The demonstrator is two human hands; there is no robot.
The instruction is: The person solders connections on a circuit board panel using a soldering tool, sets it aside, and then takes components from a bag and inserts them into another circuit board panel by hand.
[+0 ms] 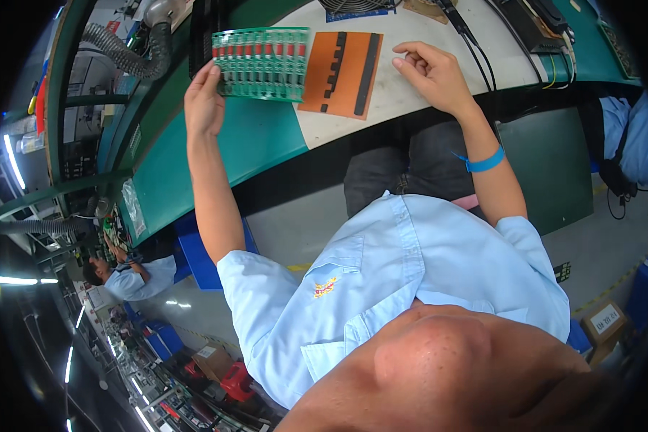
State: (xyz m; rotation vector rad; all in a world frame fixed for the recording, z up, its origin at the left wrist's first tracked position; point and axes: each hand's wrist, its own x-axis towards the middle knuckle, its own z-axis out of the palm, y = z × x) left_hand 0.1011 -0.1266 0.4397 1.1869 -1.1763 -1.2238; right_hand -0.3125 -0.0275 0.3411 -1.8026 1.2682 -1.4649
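Note:
My left hand (206, 101) pinches the left edge of a green circuit board panel (266, 90), which carries rows of repeated parts and a band of red ones. The panel is raised at a tilt, its right edge beside an orange flat plate (349, 75). This plate lies on a white mat (403, 101) and bears black strips, one of them notched. To the right of the plate, my right hand (433, 74) hovers with thumb and index finger apart and the other fingers loosely curled. Nothing shows in it. A blue band (486, 160) circles my right wrist.
Black cables (475, 47) run down right of my right hand, near a black box-shaped device (529, 25). A round grille (349, 6) stands at the back. A flexible grey duct (126, 54) hangs at the left. Another person (140, 277) sits farther left.

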